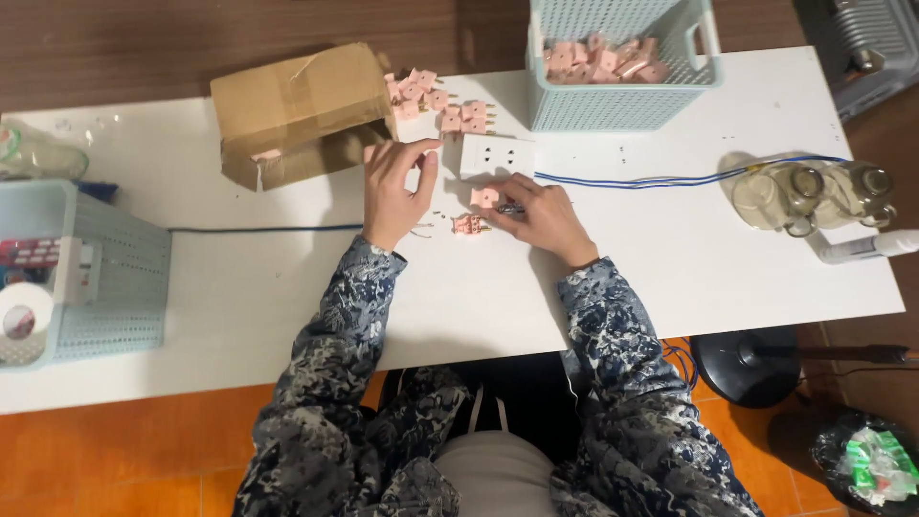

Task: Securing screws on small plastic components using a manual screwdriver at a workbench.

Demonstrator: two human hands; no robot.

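1. At frame centre, on the white table: right hand lies low on the surface, fingers curled around a pink plug piece at its fingertips. A thin dark item shows under the fingers; can't tell what it is.
2. Second pink plug piece lies loose on the table just below-left of the first, between the two hands, with small metal bits beside it.
3. Left hand is raised on edge just left of centre, fingers loosely bent, thumb up. Can't tell whether it holds anything; it's just beside the cardboard box.
4. White socket block sits just above the right hand; blue wires run from it toward the right of the frame.
5. Pile of pink plugs sits at upper centre, spilling beside the open brown cardboard box lying on its side.
6. Pale blue mesh basket at top centre-right holds more pink parts.
7. Second pale blue basket at the left edge, tape roll inside.
8. Clear glass items at the right, near the wire ends.
9. Both sleeves are a dark blue pattern.
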